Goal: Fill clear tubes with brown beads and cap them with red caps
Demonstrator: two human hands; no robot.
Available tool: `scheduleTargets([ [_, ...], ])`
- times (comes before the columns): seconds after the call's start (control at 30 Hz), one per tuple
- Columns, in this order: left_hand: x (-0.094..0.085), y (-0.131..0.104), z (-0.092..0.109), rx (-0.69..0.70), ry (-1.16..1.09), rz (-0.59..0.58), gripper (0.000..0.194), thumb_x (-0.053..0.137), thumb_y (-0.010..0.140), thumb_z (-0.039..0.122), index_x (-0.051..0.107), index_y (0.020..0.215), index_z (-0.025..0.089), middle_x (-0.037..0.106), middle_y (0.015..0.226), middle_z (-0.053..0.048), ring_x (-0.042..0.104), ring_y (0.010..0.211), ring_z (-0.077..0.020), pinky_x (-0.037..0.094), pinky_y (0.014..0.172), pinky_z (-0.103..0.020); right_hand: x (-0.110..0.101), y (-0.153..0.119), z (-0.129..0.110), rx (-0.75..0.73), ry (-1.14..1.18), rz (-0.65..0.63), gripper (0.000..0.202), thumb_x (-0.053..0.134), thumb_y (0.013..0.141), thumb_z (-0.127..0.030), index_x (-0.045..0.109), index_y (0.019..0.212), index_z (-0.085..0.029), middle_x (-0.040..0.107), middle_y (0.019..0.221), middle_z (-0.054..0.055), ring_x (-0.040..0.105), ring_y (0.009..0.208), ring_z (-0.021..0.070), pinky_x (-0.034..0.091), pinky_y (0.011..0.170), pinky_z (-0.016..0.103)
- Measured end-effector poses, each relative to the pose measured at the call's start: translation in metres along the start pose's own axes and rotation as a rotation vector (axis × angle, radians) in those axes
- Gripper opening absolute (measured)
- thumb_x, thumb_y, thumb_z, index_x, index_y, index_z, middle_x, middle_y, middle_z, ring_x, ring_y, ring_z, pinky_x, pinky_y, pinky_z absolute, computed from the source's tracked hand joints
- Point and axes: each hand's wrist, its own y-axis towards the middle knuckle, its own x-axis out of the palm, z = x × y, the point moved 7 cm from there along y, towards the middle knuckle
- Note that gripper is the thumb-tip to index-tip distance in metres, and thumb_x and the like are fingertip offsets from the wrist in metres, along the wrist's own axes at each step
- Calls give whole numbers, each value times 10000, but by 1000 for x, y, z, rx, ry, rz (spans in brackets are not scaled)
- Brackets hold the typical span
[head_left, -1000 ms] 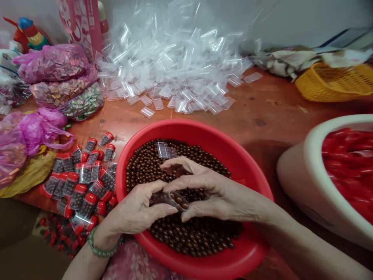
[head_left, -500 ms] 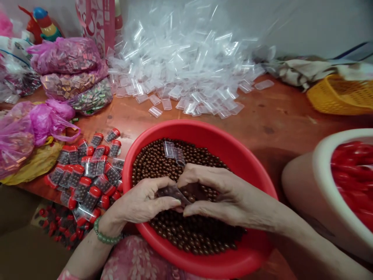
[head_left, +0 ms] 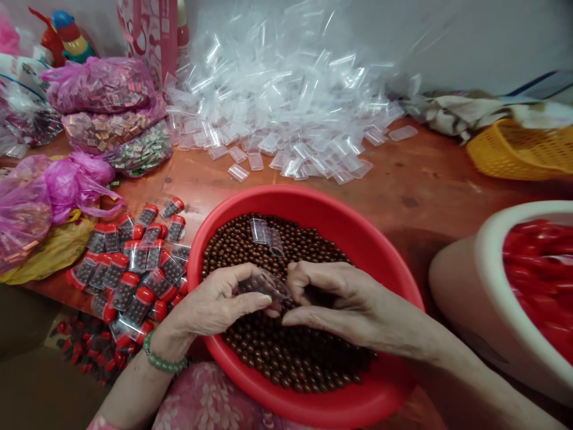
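A red basin (head_left: 380, 239) holds a mass of small brown balls (head_left: 286, 358). Over it, my left hand (head_left: 224, 301) pinches a clear plastic case (head_left: 264, 283) between thumb and fingers; brown shows through the plastic. My right hand (head_left: 340, 301) is just right of the case, its thumb and bent forefinger apart, with no item visible between them. Two clear cases (head_left: 266, 236) lie on the balls behind my hands. Left of the basin are many filled cases with red caps (head_left: 125, 289), piled at the table's edge.
Loose clear cases (head_left: 286, 119) form a large heap at the back of the table (head_left: 403, 191). Pink bags (head_left: 98, 89) stand at the left. On the right are a white bucket (head_left: 461, 280) of red pieces and a yellow basket (head_left: 514, 155).
The case in my left hand has turned and tilted up. My right fingers have come off its end and sit slightly apart from it.
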Motion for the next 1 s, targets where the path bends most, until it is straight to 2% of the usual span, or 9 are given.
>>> scheduleTargets([
  [0.1,-7,-2,4,34,-29,102,186,670,810,263,637,945,140,699,882,-51,644,854,-153,480,839,-283,-14,-6,4,4,-73,25,240,638,856,-411,546,780,-202,626,763,11,577,699,135,472,644,243],
  [0.23,-7,-13,20,151,59,137,116,653,831,175,651,946,156,704,941,-50,653,905,-150,493,851,-268,-58,-30,24,74,-254,277,312,622,851,-419,598,1096,-228,654,1170,83,596,1107,253,464,963,387],
  [0.33,-2,-21,32,239,151,112,114,621,864,158,649,972,181,698,969,-43,657,921,-150,507,833,-260,-76,-53,50,254,-375,351,250,551,880,-386,607,1060,-222,697,1034,83,656,931,253,510,853,401],
  [0.43,2,-22,36,290,286,119,119,592,889,172,643,996,187,697,992,-51,662,938,-161,514,835,-273,-61,-60,69,358,-477,222,186,501,901,-334,616,981,-211,702,917,72,658,782,223,514,715,357],
  [0.63,9,-14,30,313,396,165,110,574,907,214,617,1002,180,700,998,-61,663,945,-172,518,833,-290,-25,-41,85,407,-775,97,75,509,845,-146,564,808,-181,646,766,87,613,762,232,466,694,336],
  [0.73,12,-11,27,279,400,153,115,564,905,201,614,1005,179,697,966,-45,660,910,-154,510,817,-270,-24,-37,90,395,-718,101,95,514,837,-119,592,841,-172,662,786,85,629,773,226,477,700,329],
  [0.83,11,-10,26,248,337,185,147,562,893,186,623,1027,184,693,937,-28,653,870,-138,505,800,-256,-34,-42,84,360,-619,161,158,527,887,-218,613,1009,-167,692,919,88,649,822,208,508,736,327],
  [0.9,13,-8,22,176,290,204,148,568,885,207,630,1016,177,692,916,-30,649,846,-140,506,777,-260,-46,-48,75,325,-385,330,230,579,881,-322,608,1064,-186,691,895,60,649,760,185,528,696,313],
  [1.0,19,-5,8,39,192,205,170,578,877,261,626,1002,156,696,935,-55,654,890,-166,505,809,-295,-60,-59,61,261,110,732,259,692,802,-379,610,1004,-239,680,832,13,651,695,169,548,652,306],
])
